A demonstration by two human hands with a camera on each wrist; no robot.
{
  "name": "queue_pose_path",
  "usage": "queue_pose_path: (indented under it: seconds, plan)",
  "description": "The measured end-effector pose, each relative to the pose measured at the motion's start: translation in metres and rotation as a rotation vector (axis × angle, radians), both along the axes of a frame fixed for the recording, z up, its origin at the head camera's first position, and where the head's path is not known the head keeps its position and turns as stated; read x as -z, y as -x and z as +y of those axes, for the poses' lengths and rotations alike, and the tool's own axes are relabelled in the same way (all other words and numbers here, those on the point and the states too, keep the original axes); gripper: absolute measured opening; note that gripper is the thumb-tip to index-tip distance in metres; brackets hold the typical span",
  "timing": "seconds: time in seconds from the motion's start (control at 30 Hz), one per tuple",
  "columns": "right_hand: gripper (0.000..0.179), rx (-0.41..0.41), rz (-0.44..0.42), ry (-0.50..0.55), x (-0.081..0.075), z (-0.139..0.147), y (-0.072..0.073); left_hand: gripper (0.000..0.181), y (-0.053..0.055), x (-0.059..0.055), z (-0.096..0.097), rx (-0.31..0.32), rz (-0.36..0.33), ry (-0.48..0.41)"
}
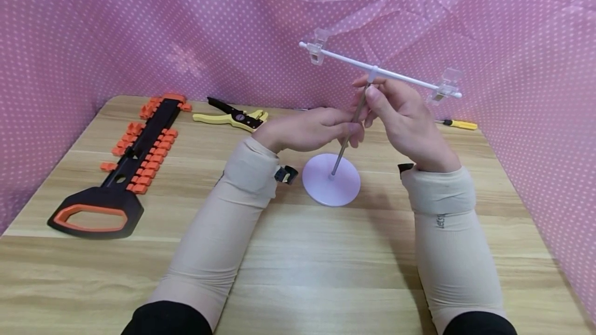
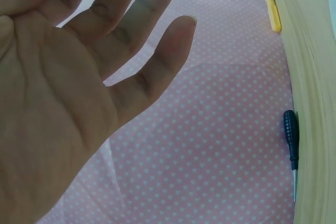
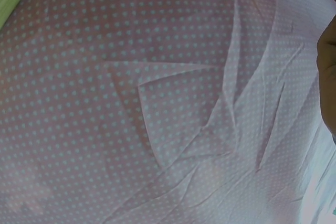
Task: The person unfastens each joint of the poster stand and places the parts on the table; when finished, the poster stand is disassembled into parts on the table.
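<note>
A small stand with a round white base (image 1: 320, 190), a thin metal rod (image 1: 341, 155) and a white crossbar (image 1: 404, 76) leans over the table. Clear clips (image 1: 316, 55) sit near both ends of the bar. My left hand (image 1: 313, 129) pinches the rod partway up with thumb and finger; in the left wrist view the other fingers are spread. Higher up, my right hand (image 1: 406, 120) pinches the rod's top just under the white joint (image 1: 373, 73). Only an edge of the right hand (image 3: 327, 77) enters the right wrist view, so its fingertips are hidden there.
At left lies a black holder (image 1: 153, 125) with orange clips and a handle. Yellow-handled wire strippers (image 1: 233, 117) lie near the back. A yellow screwdriver (image 1: 461, 124) and a dark-handled screwdriver (image 2: 291, 135) lie along the back edge. Pink dotted cloth (image 1: 223, 30) surrounds the table.
</note>
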State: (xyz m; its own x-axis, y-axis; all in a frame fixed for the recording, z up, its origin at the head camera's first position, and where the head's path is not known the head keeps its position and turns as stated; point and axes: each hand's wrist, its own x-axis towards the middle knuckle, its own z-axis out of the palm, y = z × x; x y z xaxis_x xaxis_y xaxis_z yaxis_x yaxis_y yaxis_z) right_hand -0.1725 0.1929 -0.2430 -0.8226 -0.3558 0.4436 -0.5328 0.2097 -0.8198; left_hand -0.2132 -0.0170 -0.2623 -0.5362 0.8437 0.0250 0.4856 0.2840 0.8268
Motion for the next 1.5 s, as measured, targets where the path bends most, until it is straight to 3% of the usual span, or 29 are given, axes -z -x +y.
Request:
queue_pose_path:
  seconds: [0.8, 1.1, 1.5]
  plan:
    - [0.020, 0.072, 0.069, 0.087, 0.000, -0.009, -0.002, 0.033, 0.000, 0.001, 0.004, -0.001, 0.128, 0.044]
    - [0.026, 0.084, 0.103, 0.108, 0.001, -0.013, -0.005, 0.029, -0.001, 0.000, 0.004, 0.005, 0.121, 0.046]
    - [0.019, 0.129, 0.153, 0.136, 0.003, -0.018, -0.006, 0.027, -0.002, 0.002, 0.004, -0.010, 0.116, 0.055]
